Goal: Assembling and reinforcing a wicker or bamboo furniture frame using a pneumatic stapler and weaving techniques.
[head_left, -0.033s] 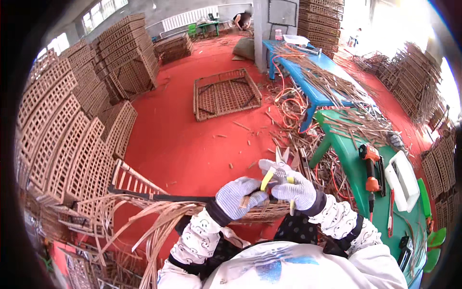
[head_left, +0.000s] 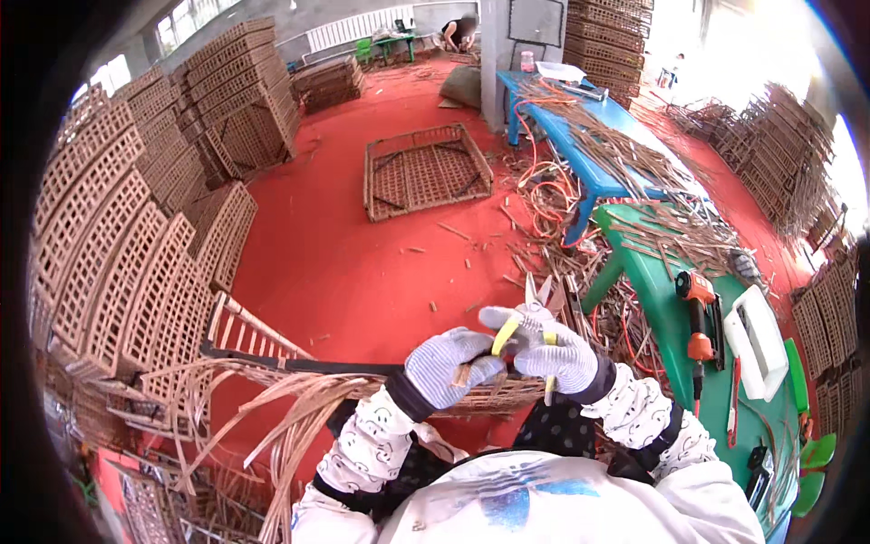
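My right hand (head_left: pixel 555 356), in a striped grey glove, is closed around cutting shears (head_left: pixel 536 308) with yellow handles. Their blades point away from me and stand apart. Close by on the left, my left hand (head_left: pixel 448 366), gloved alike, has its fingers curled round a short brown wicker strip (head_left: pixel 463 374). Both hands are above the woven wicker frame (head_left: pixel 498 397) in front of my body, whose dark bar (head_left: pixel 331 366) runs out to the left. A bundle of long loose wicker strips (head_left: pixel 304 412) hangs over its left part.
Stacked wicker trays (head_left: pixel 100 245) line the left side, and one tray (head_left: pixel 428 172) lies on the red floor (head_left: pixel 381 281). At right, a green table (head_left: pixel 657 313) carries an orange nail gun (head_left: pixel 698 313) and a white bin (head_left: pixel 761 343). Strips cover a blue table (head_left: pixel 589 150). A person (head_left: pixel 460 34) crouches far back.
The shears' blades have shifted slightly to the right and now stand a little closer together. Both hands keep nearly the same place and hold.
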Demonstrator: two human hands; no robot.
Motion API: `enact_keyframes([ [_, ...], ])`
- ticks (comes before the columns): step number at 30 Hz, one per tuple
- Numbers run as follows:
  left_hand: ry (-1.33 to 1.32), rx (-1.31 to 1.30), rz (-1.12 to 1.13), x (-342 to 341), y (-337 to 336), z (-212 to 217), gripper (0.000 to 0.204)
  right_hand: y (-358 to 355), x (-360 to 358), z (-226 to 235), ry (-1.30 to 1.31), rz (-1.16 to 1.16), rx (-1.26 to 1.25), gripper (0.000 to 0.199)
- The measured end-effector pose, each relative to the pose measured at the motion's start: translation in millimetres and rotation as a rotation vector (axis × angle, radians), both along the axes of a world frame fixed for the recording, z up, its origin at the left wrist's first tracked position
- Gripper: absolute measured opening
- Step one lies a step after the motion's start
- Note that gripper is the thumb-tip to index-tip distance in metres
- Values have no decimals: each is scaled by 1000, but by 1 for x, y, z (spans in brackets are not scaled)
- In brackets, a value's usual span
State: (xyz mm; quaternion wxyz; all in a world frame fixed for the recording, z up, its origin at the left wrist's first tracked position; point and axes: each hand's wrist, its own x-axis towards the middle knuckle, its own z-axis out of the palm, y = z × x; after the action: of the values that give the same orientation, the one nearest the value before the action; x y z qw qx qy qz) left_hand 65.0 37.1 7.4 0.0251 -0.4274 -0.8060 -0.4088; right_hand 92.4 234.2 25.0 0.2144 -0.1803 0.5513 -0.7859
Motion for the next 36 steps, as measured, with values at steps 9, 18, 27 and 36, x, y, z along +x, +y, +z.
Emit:
enact_keyframes([
  [9, -747, 533, 112, 0, -21, -5, 11, 28, -27, 41, 358, -262, 533, 31],
  [18, -783, 700, 125, 1, -23, -13, 11, 1, -18, 23, 1113, 145, 1726, 67],
  [27, -776, 715, 115, 0, -20, -13, 12, -23, -25, 31, 1061, 286, 1824, 65],
  [36, -785, 708, 140, -2, -22, -13, 14, -30, -23, 38, 964, 345, 1814, 61],
])
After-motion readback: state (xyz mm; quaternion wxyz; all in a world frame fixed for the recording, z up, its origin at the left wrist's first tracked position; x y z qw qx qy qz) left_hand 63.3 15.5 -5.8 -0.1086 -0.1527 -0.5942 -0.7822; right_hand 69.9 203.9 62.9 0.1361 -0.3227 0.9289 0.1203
